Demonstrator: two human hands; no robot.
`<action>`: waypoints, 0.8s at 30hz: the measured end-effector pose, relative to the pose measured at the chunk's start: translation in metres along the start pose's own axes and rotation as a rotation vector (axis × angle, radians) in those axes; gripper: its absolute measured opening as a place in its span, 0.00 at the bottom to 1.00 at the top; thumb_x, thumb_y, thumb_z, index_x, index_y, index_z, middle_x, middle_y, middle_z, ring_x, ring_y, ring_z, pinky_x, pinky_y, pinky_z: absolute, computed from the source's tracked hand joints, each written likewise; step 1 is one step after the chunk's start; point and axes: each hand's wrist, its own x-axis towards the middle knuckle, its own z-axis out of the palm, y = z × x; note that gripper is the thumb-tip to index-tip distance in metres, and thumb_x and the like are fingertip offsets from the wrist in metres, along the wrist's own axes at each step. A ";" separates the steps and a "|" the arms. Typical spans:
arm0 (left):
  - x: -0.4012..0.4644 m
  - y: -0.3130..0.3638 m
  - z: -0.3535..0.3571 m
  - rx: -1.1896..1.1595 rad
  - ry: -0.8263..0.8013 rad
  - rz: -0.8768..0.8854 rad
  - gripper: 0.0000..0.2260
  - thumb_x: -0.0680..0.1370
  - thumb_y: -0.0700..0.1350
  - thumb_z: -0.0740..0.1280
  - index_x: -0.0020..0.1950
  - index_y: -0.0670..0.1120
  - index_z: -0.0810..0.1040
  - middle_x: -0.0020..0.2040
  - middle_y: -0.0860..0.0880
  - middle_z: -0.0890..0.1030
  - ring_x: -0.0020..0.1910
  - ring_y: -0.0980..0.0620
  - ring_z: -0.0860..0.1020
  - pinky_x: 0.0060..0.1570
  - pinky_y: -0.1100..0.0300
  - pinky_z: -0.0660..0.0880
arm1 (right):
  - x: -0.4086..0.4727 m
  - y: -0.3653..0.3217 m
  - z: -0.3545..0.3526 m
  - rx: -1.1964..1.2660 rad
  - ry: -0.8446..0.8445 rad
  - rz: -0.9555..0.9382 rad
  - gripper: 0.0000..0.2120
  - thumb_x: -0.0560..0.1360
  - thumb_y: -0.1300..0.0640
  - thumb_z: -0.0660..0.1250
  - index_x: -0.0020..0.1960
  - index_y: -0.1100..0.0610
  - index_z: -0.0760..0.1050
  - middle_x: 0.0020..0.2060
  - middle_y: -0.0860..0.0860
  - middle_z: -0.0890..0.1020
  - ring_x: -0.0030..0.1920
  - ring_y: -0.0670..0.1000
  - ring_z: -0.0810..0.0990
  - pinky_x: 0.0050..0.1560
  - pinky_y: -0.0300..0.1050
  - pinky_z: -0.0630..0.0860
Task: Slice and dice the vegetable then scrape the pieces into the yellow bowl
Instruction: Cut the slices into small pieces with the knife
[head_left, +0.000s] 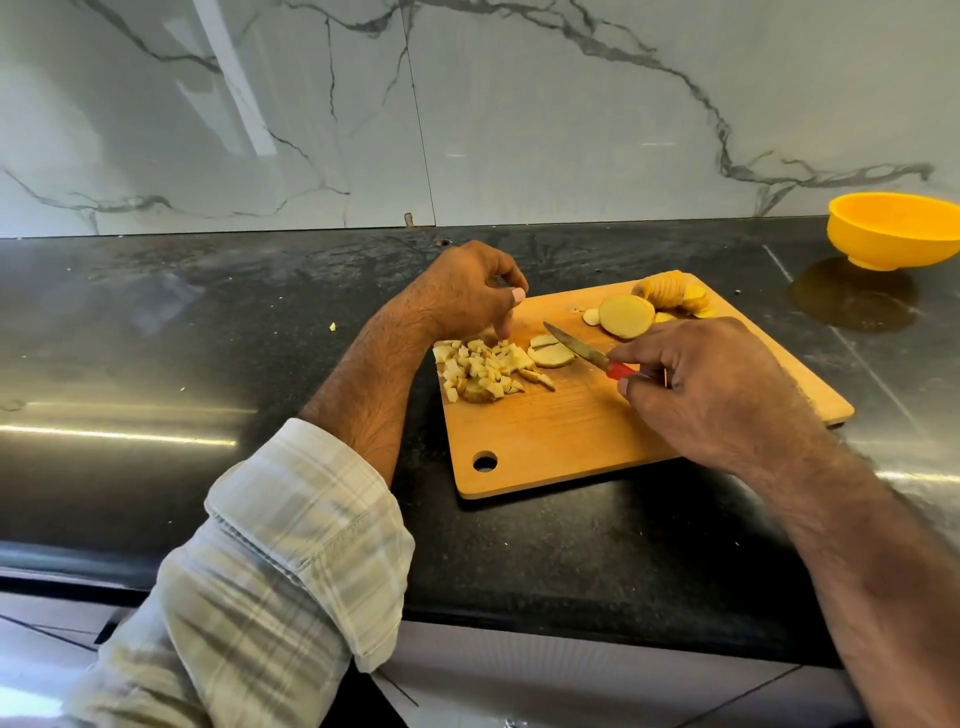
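Wooden cutting board (571, 441) at frame centre carries diced potato (478, 371) and slices (626, 316). Right hand (717, 389) grips the red-handled knife (587, 353); left hand (467, 296) hovers, fingers loosely curled, holding nothing. Yellow bowl (893, 231) sits upper right.

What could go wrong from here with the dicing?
The diced pieces lie at the cutting board's left edge, so some may fall onto the counter. The left hand's fingers hang close to the knife tip. The yellow bowl stands far from the board.
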 end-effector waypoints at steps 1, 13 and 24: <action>0.000 0.000 0.000 -0.005 -0.003 0.002 0.08 0.85 0.46 0.66 0.62 0.49 0.81 0.40 0.51 0.88 0.48 0.59 0.85 0.66 0.52 0.72 | 0.000 0.001 0.001 -0.003 0.017 -0.001 0.16 0.77 0.50 0.71 0.64 0.44 0.82 0.61 0.42 0.83 0.60 0.49 0.79 0.61 0.53 0.80; 0.000 0.002 0.003 -0.015 0.046 0.023 0.09 0.85 0.48 0.66 0.64 0.49 0.81 0.42 0.51 0.87 0.48 0.59 0.85 0.56 0.58 0.73 | 0.001 -0.004 0.007 -0.049 0.005 -0.017 0.16 0.77 0.49 0.70 0.65 0.45 0.82 0.60 0.42 0.82 0.58 0.48 0.79 0.60 0.52 0.81; 0.008 -0.005 0.005 0.037 0.148 0.024 0.11 0.85 0.52 0.66 0.66 0.52 0.79 0.48 0.54 0.86 0.48 0.59 0.85 0.56 0.55 0.75 | -0.001 -0.001 0.011 -0.017 0.097 -0.129 0.16 0.78 0.48 0.70 0.64 0.45 0.82 0.55 0.41 0.84 0.54 0.47 0.80 0.55 0.51 0.82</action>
